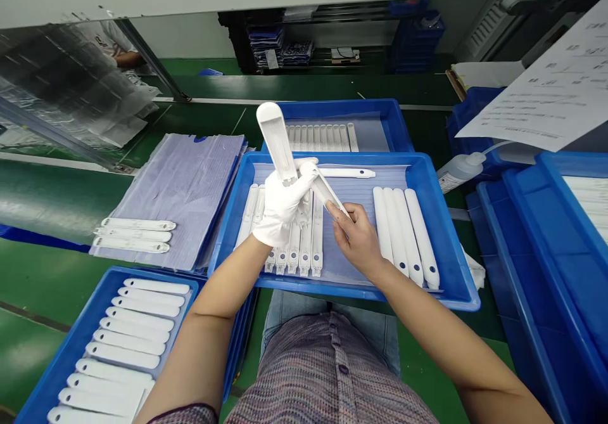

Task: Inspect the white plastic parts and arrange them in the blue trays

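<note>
My left hand (284,203), in a white glove, is closed around the lower end of a long white plastic shell (276,139) that stands up with its ribbed hollow side towards me. The gloved fingertips also touch the upper end of a second white plastic shell (327,189). My bare right hand (355,237) grips the lower end of that second shell, which slants down to the right. Both hands are above a blue tray (351,289). Under my left hand lie several white shells (305,246) showing their inner sides, and smooth white ones (420,237) lie at the tray's right.
Behind is another blue tray (337,108) with white pieces. Left are a stack of bluish sheets (185,170) bearing three white strips (135,234), and a lower tray (109,278) of shells. A plastic bottle (460,169), hanging paper (546,88) and stacked blue trays (527,265) stand right.
</note>
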### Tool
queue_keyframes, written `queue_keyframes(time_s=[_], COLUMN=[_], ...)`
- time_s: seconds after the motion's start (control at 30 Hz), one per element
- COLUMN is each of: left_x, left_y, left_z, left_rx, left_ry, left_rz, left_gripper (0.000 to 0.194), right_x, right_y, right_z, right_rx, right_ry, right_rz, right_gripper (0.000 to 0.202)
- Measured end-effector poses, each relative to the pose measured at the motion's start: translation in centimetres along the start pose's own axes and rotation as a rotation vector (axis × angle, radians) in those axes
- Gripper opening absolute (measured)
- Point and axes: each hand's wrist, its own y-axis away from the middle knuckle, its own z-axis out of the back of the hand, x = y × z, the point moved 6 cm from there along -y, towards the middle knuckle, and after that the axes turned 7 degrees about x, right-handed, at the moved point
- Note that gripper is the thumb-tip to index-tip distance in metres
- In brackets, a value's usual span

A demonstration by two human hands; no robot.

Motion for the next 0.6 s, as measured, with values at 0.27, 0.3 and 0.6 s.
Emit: queue_keyframes(time_s=[0.27, 0.3, 0.6], left_x=[-1.2, -1.0, -0.6], left_y=[0.7, 0.6, 0.2], left_z=[1.3, 1.5, 1.6], left_rx=[-0.120, -0.118, -0.038], left_ry=[-0.217, -0.253, -0.329], left_rz=[-0.164, -0.157, -0.089], left_gripper=[0.017, 0.019, 0.028], right_x=[0.0, 0.0, -0.3], right_y=[0.0, 0.0, 0.1], right_z=[-0.9, -1.0, -1.4], right_rx=[0.092, 0.093, 0.115], right_ry=[0.141, 0.123, 0.012], right_rz=[-0.037, -0.030, -0.036], right_gripper=[0.056, 0.056, 0.057])
